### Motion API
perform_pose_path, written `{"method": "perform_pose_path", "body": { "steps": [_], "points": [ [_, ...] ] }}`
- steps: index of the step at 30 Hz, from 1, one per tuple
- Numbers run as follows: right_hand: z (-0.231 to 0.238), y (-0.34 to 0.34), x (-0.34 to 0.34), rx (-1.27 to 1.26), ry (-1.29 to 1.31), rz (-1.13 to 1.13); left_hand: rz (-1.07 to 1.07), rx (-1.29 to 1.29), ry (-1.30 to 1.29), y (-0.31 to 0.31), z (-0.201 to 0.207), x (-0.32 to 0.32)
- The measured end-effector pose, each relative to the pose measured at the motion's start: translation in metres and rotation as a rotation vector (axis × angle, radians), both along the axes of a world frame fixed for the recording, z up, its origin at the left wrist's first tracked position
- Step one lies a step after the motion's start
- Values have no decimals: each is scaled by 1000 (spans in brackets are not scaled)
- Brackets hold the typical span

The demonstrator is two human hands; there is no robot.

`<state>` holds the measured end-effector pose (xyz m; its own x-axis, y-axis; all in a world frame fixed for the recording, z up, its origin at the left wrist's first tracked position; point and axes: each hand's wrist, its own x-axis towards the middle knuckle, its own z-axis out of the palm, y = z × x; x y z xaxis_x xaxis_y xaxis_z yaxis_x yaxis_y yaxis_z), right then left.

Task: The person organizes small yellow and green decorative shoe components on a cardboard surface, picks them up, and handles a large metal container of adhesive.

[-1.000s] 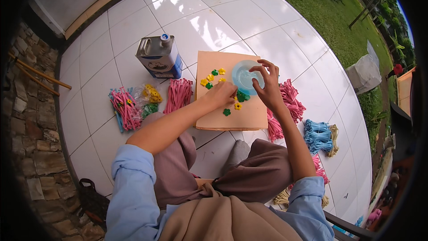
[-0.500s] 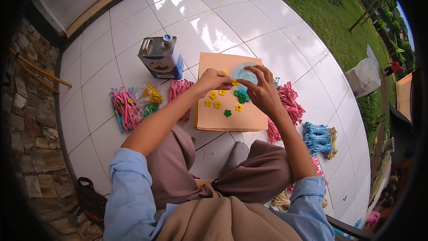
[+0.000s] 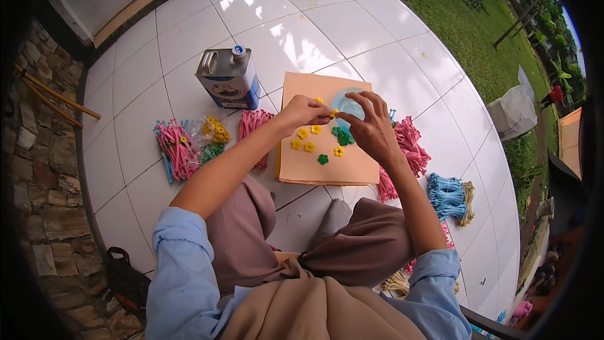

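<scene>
Dish partly behind right hand

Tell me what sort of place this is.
Probably a porch or terrace, open to the outdoors: white floor tiles stop at a green lawn, and a rough stone wall runs along the left of the picture.

Over the peach board, the left hand presses thumb and fingertips together in a pinch, aimed toward the board's right side. The right hand faces it closely, thumb and curved fingers parted. Both bare forearms slant inward from the board's near side, elbows spread.
</scene>
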<state>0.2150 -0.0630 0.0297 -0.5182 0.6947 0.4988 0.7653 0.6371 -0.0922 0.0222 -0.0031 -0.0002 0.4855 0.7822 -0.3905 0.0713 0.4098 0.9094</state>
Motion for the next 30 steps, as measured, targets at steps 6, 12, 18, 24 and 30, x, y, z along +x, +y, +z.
{"method": "perform_pose_path", "body": {
  "steps": [6, 12, 18, 24, 30],
  "points": [
    [-5, 6, 3, -141, 335, -156, -58, 108, 156, 0, -4, 0],
    [-54, 11, 31, -296, 26, -338, -210, 623, 539, -16, -28, 10],
    [-73, 20, 30, -329, -72, -345, -217, 909, 735, -22, -41, 14],
    [-81, 24, 30, -343, -90, -373, -199, 904, 768, -24, -30, 14],
    [-79, 27, 26, -406, -134, -405, -177, 874, 794, -20, -22, 8]
  ]
}}
